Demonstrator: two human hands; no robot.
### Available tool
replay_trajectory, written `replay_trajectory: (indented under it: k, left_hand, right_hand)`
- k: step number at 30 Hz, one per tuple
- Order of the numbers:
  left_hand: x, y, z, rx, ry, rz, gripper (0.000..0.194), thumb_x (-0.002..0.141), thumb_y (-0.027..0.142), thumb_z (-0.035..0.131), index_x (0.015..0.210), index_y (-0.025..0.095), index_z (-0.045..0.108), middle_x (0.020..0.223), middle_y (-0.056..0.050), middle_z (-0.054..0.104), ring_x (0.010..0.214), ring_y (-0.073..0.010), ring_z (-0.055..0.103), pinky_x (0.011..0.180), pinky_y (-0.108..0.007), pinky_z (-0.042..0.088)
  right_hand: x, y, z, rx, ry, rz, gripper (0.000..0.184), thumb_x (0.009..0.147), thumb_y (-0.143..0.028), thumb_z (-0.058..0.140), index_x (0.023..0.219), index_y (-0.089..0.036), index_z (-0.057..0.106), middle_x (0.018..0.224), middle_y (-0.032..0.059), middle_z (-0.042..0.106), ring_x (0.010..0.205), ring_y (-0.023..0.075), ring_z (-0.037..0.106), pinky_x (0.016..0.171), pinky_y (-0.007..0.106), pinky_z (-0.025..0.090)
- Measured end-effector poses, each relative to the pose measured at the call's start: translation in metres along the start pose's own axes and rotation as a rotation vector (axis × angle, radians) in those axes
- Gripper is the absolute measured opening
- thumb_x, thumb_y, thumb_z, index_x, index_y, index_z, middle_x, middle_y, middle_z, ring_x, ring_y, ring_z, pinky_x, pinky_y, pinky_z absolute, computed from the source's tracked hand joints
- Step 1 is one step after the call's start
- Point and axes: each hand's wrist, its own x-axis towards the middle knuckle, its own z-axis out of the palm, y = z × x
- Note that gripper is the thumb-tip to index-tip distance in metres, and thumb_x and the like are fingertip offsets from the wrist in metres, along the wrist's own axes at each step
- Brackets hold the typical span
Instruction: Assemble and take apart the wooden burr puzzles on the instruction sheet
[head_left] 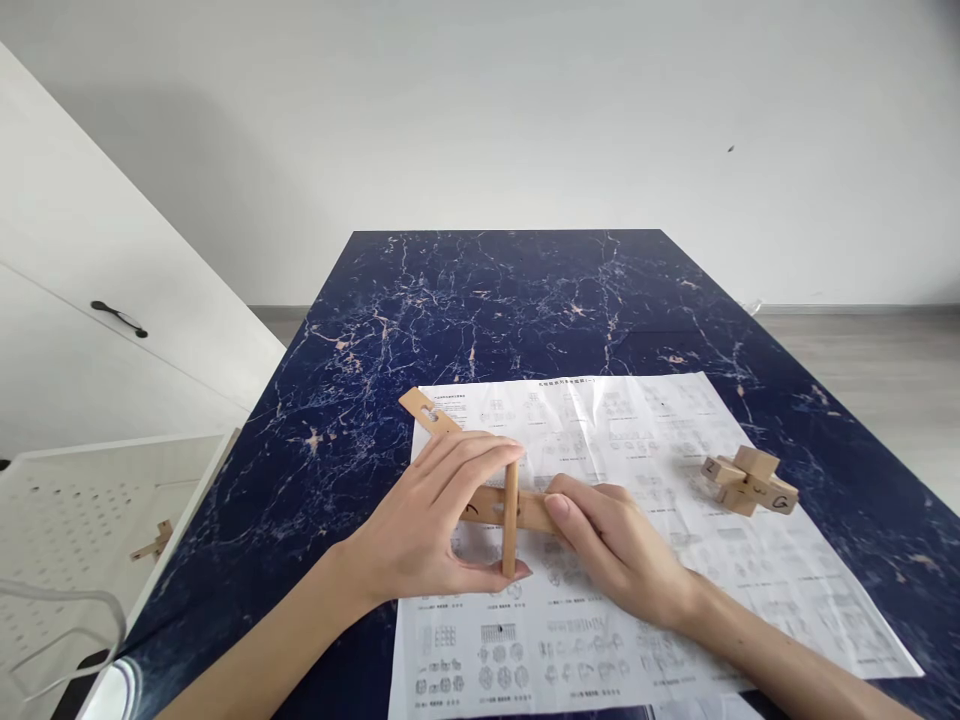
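My left hand (431, 520) pinches an upright wooden puzzle bar (510, 520) between thumb below and fingers on top. My right hand (611, 545) grips the end of a horizontal wooden bar (491, 505) that crosses the upright one. Both hands rest over a white instruction sheet (637, 420) printed with diagrams. A notched wooden bar (427, 410) lies at the sheet's upper left corner, partly under my left fingers. An assembled wooden burr puzzle (748, 482) with letters marked on it sits on the sheet's right side.
The dark blue marbled table (510, 300) runs away from me to a white wall. A white cabinet with a black handle (118, 318) stands at the left. A white perforated surface (82, 510) at lower left holds a small wooden piece (154, 543).
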Motion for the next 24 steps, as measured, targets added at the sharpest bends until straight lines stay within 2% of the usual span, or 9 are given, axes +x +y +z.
replay_trajectory:
  k: [9,18,24]
  left_hand:
    - [0.001,0.001,-0.002,0.010,0.026,-0.020,0.091,0.080,0.048,0.092,0.151,0.023,0.041,0.142,-0.014,0.065,0.133,-0.0327,0.061,0.117,-0.048,0.047]
    - [0.002,-0.002,-0.003,0.010,0.024,-0.072,0.096,0.076,0.049,0.093,0.152,0.026,0.040,0.143,-0.012,0.064,0.131,-0.0335,0.061,0.114,-0.049,0.047]
    - [-0.001,-0.011,-0.010,0.013,0.077,-0.115,0.091,0.076,0.049,0.090,0.150,0.027,0.042,0.142,-0.012,0.063,0.131,-0.0353,0.059,0.114,-0.052,0.047]
  right_hand:
    - [0.005,-0.001,-0.012,-0.064,-0.006,-0.054,0.040,0.115,-0.032,0.038,0.075,-0.024,0.039,0.060,-0.0067,0.040,0.049,0.0103,0.038,0.050,0.028,0.029]
    - [0.009,-0.002,-0.022,-0.044,-0.030,0.010,0.046,0.114,-0.038,0.039,0.071,-0.024,0.040,0.058,-0.0058,0.040,0.048,0.0103,0.036,0.048,0.028,0.029]
    - [0.009,0.004,-0.041,0.023,0.011,0.093,0.054,0.114,-0.052,0.039,0.068,-0.024,0.043,0.055,-0.0046,0.042,0.045,0.0107,0.034,0.045,0.029,0.027]
